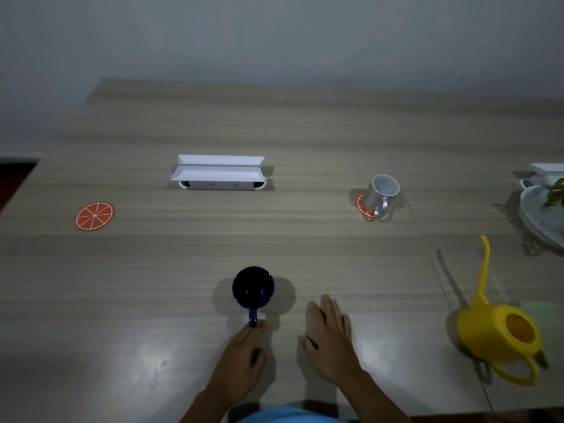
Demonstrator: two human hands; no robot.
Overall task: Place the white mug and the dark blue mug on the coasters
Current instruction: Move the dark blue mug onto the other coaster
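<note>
The dark blue mug [253,288] stands upright on the wooden table [305,239], handle pointing toward me. My left hand [244,349] has its fingertips at the end of that handle, thumb and finger pinched around it. Flat on the table to the right of the mug lies my right hand [329,337], fingers spread and holding nothing. At the far right, the white mug [381,192] sits upright on an orange-slice coaster [363,207], which it mostly covers. A second orange-slice coaster [94,216] lies bare at the far left.
A white folded box [218,172] sits at the table's centre back. A yellow watering can [500,328] stands at the near right, spout pointing away. A glass dish with a plant [543,215] is at the right edge. The table's left edge drops off near the bare coaster.
</note>
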